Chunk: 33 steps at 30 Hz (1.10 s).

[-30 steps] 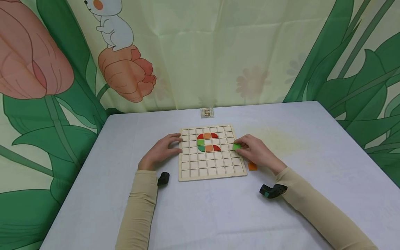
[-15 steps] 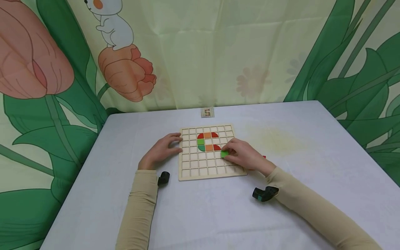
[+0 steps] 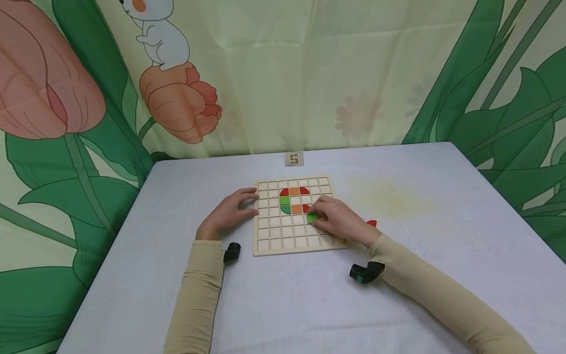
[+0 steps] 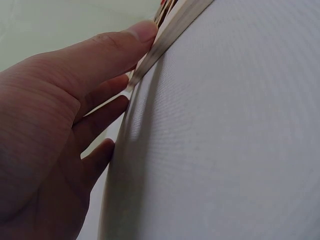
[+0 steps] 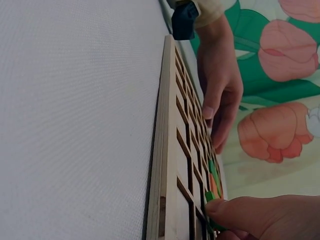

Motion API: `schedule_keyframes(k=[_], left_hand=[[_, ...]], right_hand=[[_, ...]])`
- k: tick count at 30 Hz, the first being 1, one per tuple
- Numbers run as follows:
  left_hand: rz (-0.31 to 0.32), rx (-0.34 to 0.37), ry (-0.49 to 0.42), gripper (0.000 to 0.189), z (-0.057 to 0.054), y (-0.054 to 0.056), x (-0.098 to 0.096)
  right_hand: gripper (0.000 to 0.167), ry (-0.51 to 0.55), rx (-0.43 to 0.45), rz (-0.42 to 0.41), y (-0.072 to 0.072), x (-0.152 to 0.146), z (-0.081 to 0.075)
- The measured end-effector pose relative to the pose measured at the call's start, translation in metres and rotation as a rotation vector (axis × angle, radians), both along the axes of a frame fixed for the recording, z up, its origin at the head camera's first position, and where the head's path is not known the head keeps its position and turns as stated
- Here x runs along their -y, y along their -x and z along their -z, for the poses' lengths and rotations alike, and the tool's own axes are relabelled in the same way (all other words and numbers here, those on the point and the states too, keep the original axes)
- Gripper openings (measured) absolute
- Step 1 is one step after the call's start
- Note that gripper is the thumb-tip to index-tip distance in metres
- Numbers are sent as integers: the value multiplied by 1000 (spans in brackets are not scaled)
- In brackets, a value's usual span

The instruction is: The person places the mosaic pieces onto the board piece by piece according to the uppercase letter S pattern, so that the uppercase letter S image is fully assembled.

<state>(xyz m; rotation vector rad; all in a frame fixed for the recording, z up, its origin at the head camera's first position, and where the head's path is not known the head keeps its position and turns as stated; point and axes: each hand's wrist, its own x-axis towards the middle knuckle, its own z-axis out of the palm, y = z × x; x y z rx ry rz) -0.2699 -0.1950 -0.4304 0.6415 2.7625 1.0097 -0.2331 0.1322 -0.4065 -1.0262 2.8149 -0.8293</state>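
A wooden grid board [image 3: 275, 244] lies on the table with red, orange and green tiles set in some of its squares. My right hand [image 3: 338, 218] pinches a light green square tile [image 3: 311, 218] low over the board, just below the red quarter-round tile [image 3: 305, 208]. In the right wrist view the thumb presses on this green tile [image 5: 209, 198] at the grid. At the board's left edge rests my left hand [image 3: 230, 210], its fingers spread and relaxed. The left wrist view shows its thumb [image 4: 142, 32] touching the wooden rim [image 4: 167, 40].
A small pattern card [image 3: 294, 159] lies at the far edge of the white table. Beside my right wrist is a loose red piece [image 3: 372, 223], partly hidden by the hand. A printed curtain [image 3: 283, 73] hangs behind the table.
My right hand has carried the green tile leftward from the board's right edge to a square under the red quarter-round. The orange piece by the board is now hidden. My left hand stays put.
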Motion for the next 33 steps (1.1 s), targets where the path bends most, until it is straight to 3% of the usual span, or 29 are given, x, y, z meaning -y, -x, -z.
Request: schedule_keyframes(k=[15, 33], left_hand=[[-13, 11, 2, 51, -2, 0, -1], [-23, 16, 6, 51, -2, -1, -3]], right_hand=[[22, 2, 27, 6, 3, 3, 1], [17, 9, -6, 0, 4, 1, 6]])
